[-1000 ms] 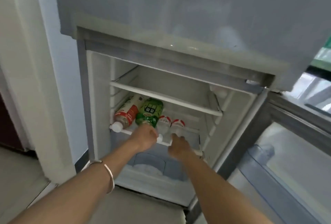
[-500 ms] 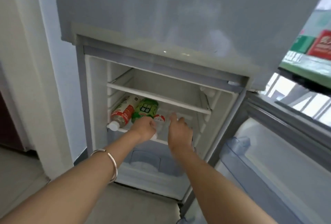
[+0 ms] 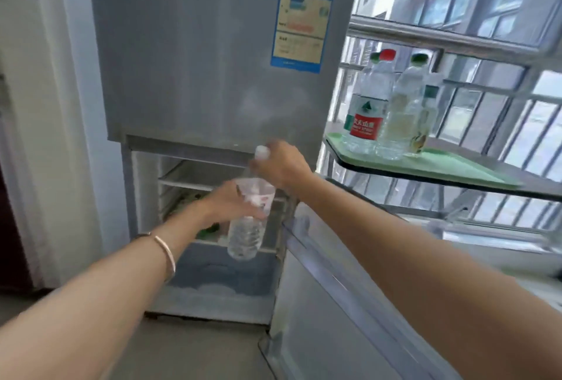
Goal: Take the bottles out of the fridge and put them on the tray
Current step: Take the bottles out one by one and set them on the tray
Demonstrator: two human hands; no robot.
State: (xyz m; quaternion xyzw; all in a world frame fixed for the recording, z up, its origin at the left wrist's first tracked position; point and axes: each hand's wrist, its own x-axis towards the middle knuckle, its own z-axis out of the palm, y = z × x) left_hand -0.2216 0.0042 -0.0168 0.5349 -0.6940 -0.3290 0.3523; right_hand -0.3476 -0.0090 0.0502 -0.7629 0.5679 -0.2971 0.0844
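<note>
Now the right hand [image 3: 281, 165] grips the neck of a clear bottle [image 3: 248, 221], white cap above its fingers [image 3: 267, 148], body hanging below before the open fridge [image 3: 209, 100]. Left hand [image 3: 231, 200] fingers rest curled against the bottle's side. Up right of them, three bottles [image 3: 386, 106] stand on the green tray [image 3: 441, 163].

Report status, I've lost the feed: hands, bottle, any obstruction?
Right hand grips clear bottle at the neck, left hand steadies its body. Bottle out of fridge. Tray holds bottles; path looks open.
</note>
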